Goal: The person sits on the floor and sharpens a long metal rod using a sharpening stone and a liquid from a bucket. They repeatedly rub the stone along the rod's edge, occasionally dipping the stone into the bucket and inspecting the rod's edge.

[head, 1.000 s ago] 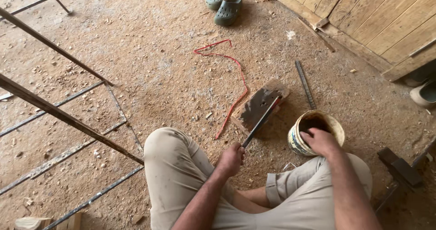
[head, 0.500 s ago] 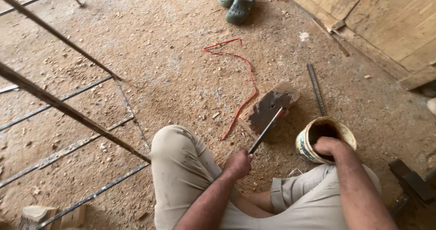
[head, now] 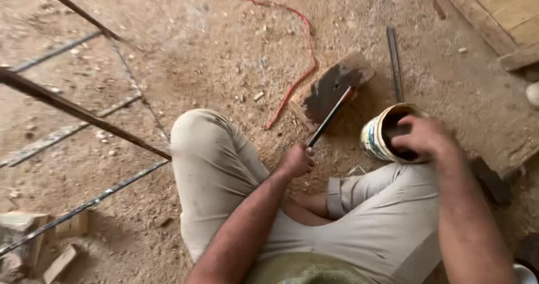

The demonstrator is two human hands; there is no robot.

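The left hand [head: 295, 161] grips a thin rod [head: 331, 115] (tip over a dark board [head: 331, 85]). The right hand [head: 424, 138] curls over the can [head: 376, 138] rim.

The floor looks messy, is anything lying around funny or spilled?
Yes. Wood chips and sawdust cover the dirt floor, and a thin red cord lies in a loose squiggle beside a dark-stained wooden board. The left hand holds a thin dark rod; the right hand rests on a small round bucket. Nothing looks spilled.
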